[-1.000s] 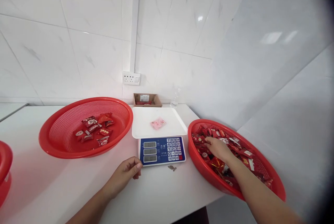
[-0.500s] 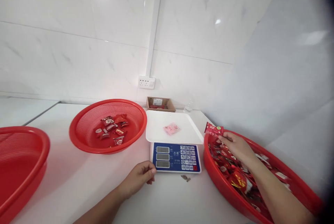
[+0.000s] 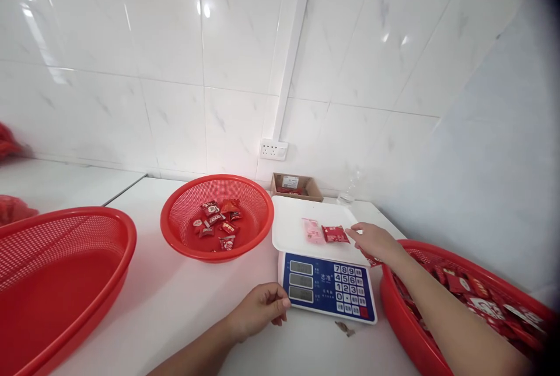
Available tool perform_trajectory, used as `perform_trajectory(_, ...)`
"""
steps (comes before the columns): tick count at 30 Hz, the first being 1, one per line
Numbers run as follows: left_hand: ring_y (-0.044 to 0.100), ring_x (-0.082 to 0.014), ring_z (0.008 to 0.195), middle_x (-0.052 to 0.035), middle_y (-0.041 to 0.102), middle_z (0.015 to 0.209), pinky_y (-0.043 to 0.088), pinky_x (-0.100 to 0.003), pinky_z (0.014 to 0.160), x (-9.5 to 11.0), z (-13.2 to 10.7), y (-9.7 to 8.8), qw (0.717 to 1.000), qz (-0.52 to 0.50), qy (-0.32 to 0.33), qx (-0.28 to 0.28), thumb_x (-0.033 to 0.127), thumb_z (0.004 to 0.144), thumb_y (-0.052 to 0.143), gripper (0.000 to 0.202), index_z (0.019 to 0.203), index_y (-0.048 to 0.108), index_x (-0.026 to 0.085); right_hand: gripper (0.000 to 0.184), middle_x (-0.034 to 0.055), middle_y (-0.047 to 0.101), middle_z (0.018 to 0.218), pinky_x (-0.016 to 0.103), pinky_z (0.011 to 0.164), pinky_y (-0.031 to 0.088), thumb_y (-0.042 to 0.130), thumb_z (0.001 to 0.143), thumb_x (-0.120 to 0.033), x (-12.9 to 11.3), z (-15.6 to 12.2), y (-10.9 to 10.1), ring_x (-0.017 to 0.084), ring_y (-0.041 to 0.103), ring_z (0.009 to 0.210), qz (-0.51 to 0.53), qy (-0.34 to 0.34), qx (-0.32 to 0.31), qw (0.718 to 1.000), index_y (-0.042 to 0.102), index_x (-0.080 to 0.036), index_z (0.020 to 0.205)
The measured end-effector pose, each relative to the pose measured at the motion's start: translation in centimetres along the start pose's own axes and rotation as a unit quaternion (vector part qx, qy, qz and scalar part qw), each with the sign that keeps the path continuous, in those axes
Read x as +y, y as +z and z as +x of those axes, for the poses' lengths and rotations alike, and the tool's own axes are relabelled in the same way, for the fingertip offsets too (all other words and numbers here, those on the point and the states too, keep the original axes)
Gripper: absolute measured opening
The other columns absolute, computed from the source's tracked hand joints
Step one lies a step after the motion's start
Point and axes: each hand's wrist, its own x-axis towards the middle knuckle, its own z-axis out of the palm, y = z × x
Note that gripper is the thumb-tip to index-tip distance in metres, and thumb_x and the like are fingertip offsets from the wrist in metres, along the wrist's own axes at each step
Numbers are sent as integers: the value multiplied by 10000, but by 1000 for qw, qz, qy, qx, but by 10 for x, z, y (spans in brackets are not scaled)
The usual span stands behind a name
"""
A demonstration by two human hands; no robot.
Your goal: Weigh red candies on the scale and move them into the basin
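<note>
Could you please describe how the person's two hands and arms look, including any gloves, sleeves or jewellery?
The left hand and the right hand are both bare, without gloves. The left forearm and the right forearm are uncovered up to the picture's edge, so no sleeve shows. I see no ring, watch or bracelet.

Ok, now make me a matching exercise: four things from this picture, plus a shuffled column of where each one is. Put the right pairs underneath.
1. pink packet
2. cardboard box
3. power socket
4. left hand

A. behind the white tray
B. beside the scale's near left corner
C. on the white tray
D. fixed to the wall

Pairs: 1-C; 2-A; 3-D; 4-B
</note>
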Motion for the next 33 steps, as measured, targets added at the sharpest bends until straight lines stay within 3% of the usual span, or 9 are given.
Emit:
perform_trajectory(7,482,-91,554,14,521,610,404,-243,578,-3,0,0,1000,1,-6,-10,568,675,619,457,754,508,132,483,65,670,834,321,591,436,349,823,-494,-5,0,2,178,597,548,8,-18,101,995,541,-173,1128)
perform_trajectory(14,481,-94,553,14,525,607,404,-247,578,-4,1,1,1000,3,-12,-9,577,658,627,467,750,512,133,509,153,565,1026,387,881,408,341,831,-387,-11,13,17,248,546,963,22,-125,199,972,452,-103,1239)
perform_trajectory(17,481,-94,552,14,523,604,404,-250,579,-4,1,0,1000,-1,-9,-9,570,656,632,465,751,511,130,476,173,536,1105,413,931,382,336,831,-324,-11,19,30,260,516,1029,24,-173,195,965,460,-108,1237)
perform_trajectory(20,483,-94,556,13,525,610,404,-249,577,-7,1,0,1000,-3,-4,-11,558,664,632,454,753,512,129,437,125,568,1113,405,936,396,355,822,-277,-10,22,44,241,526,1047,28,-218,160,962,478,-178,1230)
perform_trajectory(23,482,-93,551,10,530,611,403,-248,574,-10,2,-1,1000,0,2,-12,552,673,629,448,755,514,126,452,72,604,1095,366,910,436,399,815,-287,-9,24,53,205,555,1047,38,-245,119,961,448,-239,1262)
perform_trajectory(25,482,-92,545,8,534,609,405,-248,574,-12,3,-2,1000,0,5,-13,552,676,628,448,758,516,126,481,68,573,1169,396,952,407,426,811,-326,-12,24,54,221,502,1138,44,-244,117,962,416,-257,1287)
perform_trajectory(29,482,-90,544,14,534,606,411,-247,578,-14,4,-3,1000,-4,1,-13,564,662,634,460,768,522,131,551,114,421,1351,479,1046,278,435,818,-419,-33,-2,39,276,304,1291,69,-235,168,955,361,-205,1321)
perform_trajectory(33,473,-82,531,21,531,600,403,-240,569,-11,2,-2,1000,-4,-7,-17,584,643,637,477,755,517,136,536,80,393,1375,464,975,394,425,863,-432,-53,-65,17,249,395,1235,219,-263,258,903,282,-270,1354)
